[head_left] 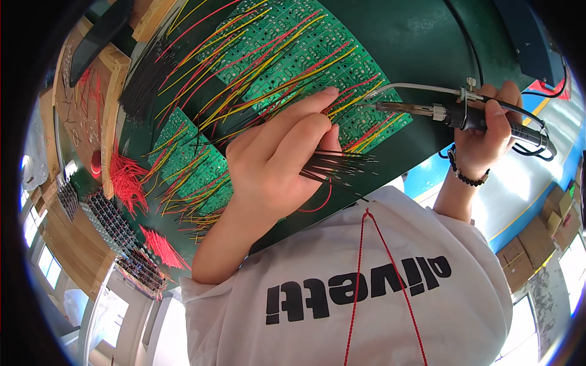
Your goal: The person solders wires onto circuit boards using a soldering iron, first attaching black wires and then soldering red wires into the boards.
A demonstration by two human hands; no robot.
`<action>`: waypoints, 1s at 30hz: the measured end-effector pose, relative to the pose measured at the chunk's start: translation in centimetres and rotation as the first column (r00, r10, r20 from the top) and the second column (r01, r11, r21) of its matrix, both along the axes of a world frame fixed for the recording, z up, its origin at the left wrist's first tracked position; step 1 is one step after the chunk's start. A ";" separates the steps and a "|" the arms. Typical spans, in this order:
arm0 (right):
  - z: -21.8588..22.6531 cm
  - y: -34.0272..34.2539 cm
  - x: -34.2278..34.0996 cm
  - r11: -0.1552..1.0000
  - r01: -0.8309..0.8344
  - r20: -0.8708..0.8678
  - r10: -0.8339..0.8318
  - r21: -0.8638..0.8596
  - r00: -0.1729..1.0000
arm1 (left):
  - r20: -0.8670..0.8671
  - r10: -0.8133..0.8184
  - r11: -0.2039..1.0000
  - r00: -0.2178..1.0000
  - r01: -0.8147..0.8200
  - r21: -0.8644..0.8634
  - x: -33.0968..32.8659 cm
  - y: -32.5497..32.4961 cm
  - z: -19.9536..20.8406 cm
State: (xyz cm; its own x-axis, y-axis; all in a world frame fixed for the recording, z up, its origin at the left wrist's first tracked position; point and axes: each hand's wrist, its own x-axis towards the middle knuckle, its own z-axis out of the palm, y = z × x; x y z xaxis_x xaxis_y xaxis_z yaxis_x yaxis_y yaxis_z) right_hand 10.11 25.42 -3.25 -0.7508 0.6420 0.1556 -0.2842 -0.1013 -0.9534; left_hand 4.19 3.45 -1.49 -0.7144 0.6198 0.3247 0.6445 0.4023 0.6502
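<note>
While the left hand (274,158) curls knuckles-up around a bunch of black wires (339,166), index finger reaching rightward, the right hand (488,128) grips a soldering iron (453,114), its tip pointing leftward over a large circuit-board panel (336,43). Green and dotted with solder points, the panel bristles with red and yellow wires (281,45), near the desk's (427,36) front edge.

One white short-sleeved shirt (232,317) with bold black lettering (372,285) across the chest; one twisted red cord (358,274), two strands meeting in a point; one dark beaded bracelet (460,175), right wrist (469,161).
</note>
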 end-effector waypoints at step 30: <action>0.7 0.6 0.0 0.991 -0.011 0.055 0.019 -0.134 0.998 | 0.027 -0.020 0.999 0.999 0.019 0.030 -0.2 0.0 0.5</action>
